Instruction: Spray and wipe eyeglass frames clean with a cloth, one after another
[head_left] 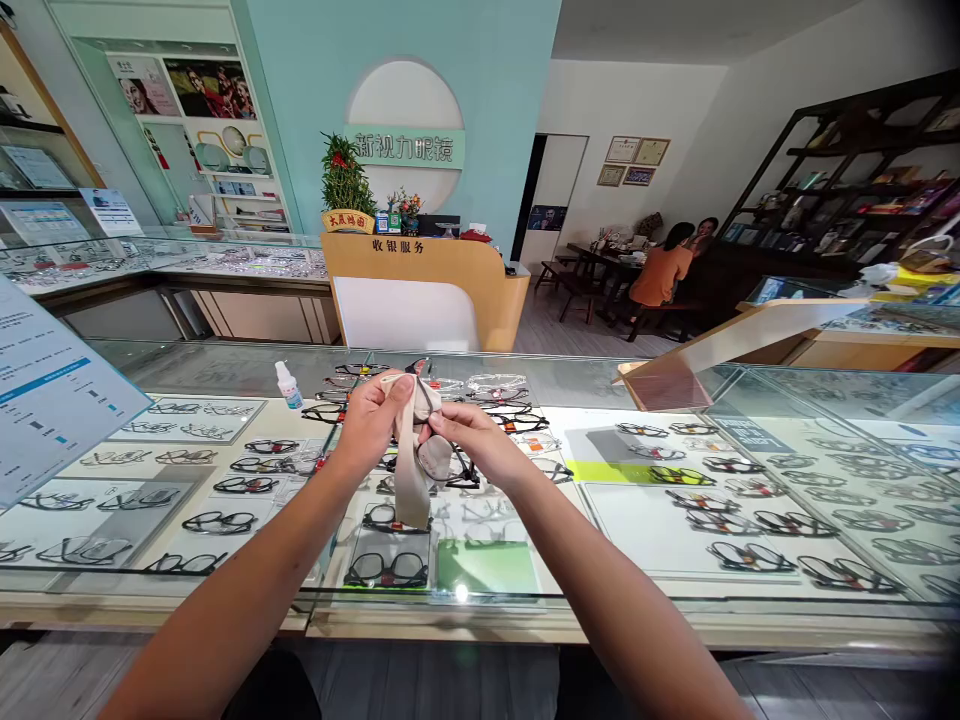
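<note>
Over the glass counter, my left hand (377,418) is closed on a beige cleaning cloth (412,480), with the thumb on top. The cloth's free end hangs down below the fingers. My right hand (480,437) pinches a pair of dark-framed glasses (437,458), and one lens shows beneath the cloth. The upper part of the glasses is wrapped by the cloth, so that lens is partly hidden. A small white spray bottle (288,386) stands upright on the glass, left of and beyond my left hand.
Under the glass counter top (480,590) lie several rows of eyeglasses (388,569). A printed sign (56,400) stands at the left, and a wooden stand (667,384) at the right. Farther back are a cashier desk (427,260) and a seated person in orange (661,272).
</note>
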